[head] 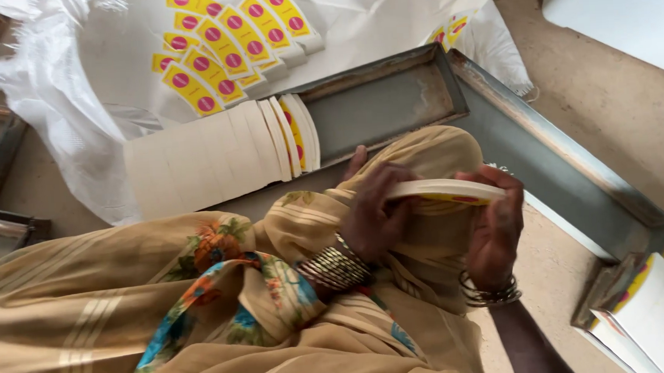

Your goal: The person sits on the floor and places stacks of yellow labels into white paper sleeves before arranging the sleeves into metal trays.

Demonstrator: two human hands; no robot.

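Seen from the head camera, a person in a tan, flower-printed wrap holds a thin stack of curved card blanks [446, 190] over the lap, just below the long grey metal tray [388, 104]. The left hand [375, 211] is closed on the stack's left end, thumb on top and fingers under; the right hand [493, 231] grips the right end, fingers curled over the edge. The stack lies between the two hands, its long axis running left to right, roughly parallel to the tray's near wall, and neither hand is nearer than the other (both are on it). It shows white along its edge, with a strip of yellow and red print peeping out underneath. Above and left of the tray, a long row of white blanks [217, 158] stands on edge, and yellow labels with red dots [222, 45] fan out on white sacking [54, 95]. Bangles circle both wrists.
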